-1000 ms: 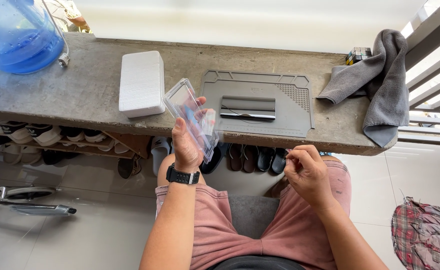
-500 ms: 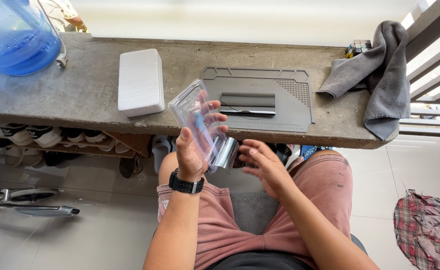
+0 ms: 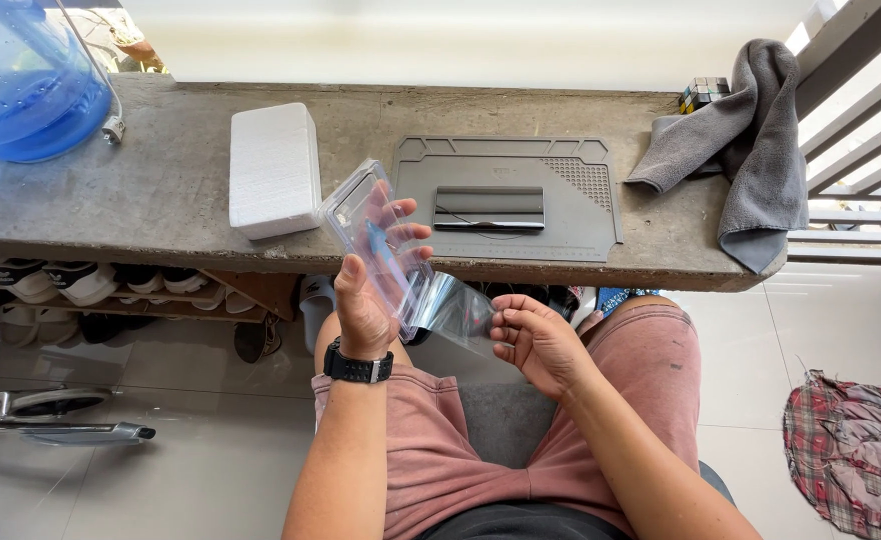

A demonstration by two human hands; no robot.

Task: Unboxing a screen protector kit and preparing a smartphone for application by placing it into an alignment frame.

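Clear plastic case (image 3: 366, 230) held upright in left hand (image 3: 371, 300), thumb on near edge, fingers spread behind, in front of concrete ledge (image 3: 111, 215). Thin transparent film (image 3: 453, 305) hanging from case's lower end, pinched at right by fingertips of right hand (image 3: 536, 340). Beyond: white foam block (image 3: 274, 168), grey mat (image 3: 506, 195), grey towel (image 3: 751, 150).

Foam block (image 3: 274, 168) lies left of mat (image 3: 508, 165) (towel (image 3: 741, 150) right) on ledge (image 3: 111, 210).

clear plastic sleeve package (image 3: 371, 235) – held up in left hand (image 3: 366, 310), tilted | white rectangular foam box (image 3: 274, 168) – on concrete ledge (image 3: 111, 215), just beside grey mat (image 3: 509, 160)
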